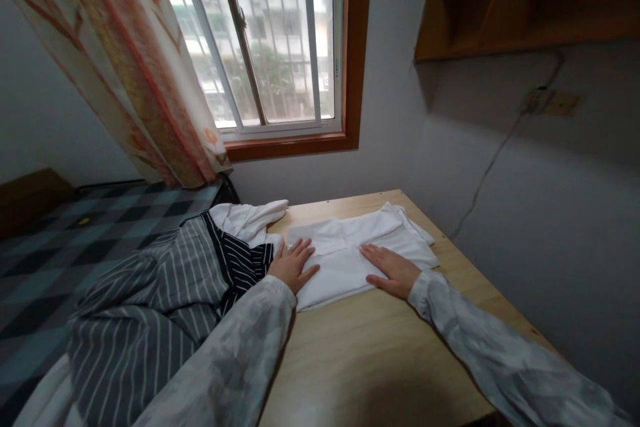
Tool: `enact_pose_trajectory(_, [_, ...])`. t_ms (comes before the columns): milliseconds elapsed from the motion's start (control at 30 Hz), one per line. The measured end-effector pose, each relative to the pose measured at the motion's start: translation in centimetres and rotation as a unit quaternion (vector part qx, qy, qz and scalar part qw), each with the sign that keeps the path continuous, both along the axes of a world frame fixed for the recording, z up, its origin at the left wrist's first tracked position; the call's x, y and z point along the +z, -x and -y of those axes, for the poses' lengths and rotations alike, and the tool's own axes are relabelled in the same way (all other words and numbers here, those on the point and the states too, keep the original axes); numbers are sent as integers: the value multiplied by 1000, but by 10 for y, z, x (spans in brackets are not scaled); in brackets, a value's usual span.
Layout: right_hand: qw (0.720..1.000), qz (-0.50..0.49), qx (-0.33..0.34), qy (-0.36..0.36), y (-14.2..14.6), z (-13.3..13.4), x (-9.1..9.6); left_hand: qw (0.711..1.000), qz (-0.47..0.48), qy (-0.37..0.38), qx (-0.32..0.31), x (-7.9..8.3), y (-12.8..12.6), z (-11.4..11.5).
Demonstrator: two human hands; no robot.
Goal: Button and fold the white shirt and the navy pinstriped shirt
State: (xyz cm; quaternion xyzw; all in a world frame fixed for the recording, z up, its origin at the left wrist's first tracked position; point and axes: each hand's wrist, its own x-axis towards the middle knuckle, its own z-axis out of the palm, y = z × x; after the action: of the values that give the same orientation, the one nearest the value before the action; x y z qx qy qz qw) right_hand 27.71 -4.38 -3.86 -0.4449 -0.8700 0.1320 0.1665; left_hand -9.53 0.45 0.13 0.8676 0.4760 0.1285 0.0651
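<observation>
A white garment [345,267], folded into a flat bundle, lies on the wooden table [360,360]. My left hand [293,263] rests flat on its left side with the fingers spread. On its right part lies my right hand [393,270], palm down, fingers stretched out and thumb apart. Neither hand grips the cloth. The garment's far right corner is uneven, with loose layers showing. Close by my left hand, a heap of grey and black striped cloth [165,287] spreads over the table's left edge.
Another white cloth [250,220] lies behind the striped heap. To the left is a bed with a checked cover [30,273]. A window [270,47] with a flowered curtain [125,47] stands ahead. At right are a wall shelf [480,7] and a hanging cord [483,180].
</observation>
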Motion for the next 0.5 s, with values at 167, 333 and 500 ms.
enact_pose_trajectory(167, [991, 62, -96, -72, -43, -5, -3, 994, 31, -20, 102, -1, 20, 1])
enact_pose_trajectory(333, [975, 86, -168, -117, -56, -9, -11, 968, 43, -9, 247, 9, 14, 3])
enact_pose_trajectory(500, [976, 92, -176, -94, -53, -12, -22, 939, 29, 74, 334, 13, 13, -8])
